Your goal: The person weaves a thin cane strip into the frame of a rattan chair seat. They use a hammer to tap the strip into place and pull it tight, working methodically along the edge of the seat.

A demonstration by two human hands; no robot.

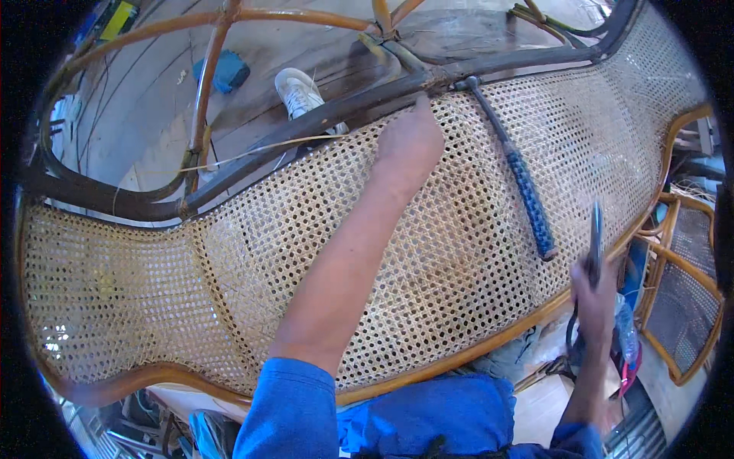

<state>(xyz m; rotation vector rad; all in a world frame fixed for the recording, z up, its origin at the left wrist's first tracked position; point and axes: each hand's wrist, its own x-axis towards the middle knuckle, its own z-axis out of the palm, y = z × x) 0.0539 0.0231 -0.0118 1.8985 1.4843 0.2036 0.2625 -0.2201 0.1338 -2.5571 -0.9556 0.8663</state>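
A long panel of woven cane webbing (306,222) is stretched across a curved rattan frame before me. My left hand (410,145) is mostly closed, its fingertips pressed at the panel's far edge beside the dark rail (336,111). What its fingers hold, if anything, is hidden. A thin pale cane strip (267,145) runs loose leftward over the rail. My right hand (595,298), blurred, grips a tool with a narrow shiny metal end (596,226) pointing up; its exact kind is unclear. Between the hands, a hammer (527,195) with a blue braided grip lies on the webbing.
A rounded brown rail (451,359) borders the panel's near side. Rattan poles (210,76) rise beyond it. A white shoe (298,92) and a blue cloth (222,71) are on the floor there. At right stands another caned rattan piece (680,283).
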